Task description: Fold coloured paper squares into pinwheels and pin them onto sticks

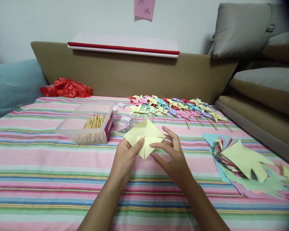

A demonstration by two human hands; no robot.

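A pale yellow square of paper (146,128), slit in from its corners, is held up in front of me, one corner pointing down. My left hand (128,154) grips its left side, thumb pressed flat on the front near the middle and fingers behind. At the lower right edge, my right hand (170,154) pinches the paper between thumb and fingers, the other fingers raised and curled. A tiny dark spot shows near the paper's centre. Just behind stand a clear plastic box (69,130) of wooden sticks (92,128) and a clear bag of small metal pieces (127,125).
Finished paper pinwheels on sticks (168,107) lie in rows at the back. To the right is a pile of cut coloured papers (245,160). A red plastic bag (69,88) sits back left. Cushions (265,86) line the right side of the striped cloth (50,179).
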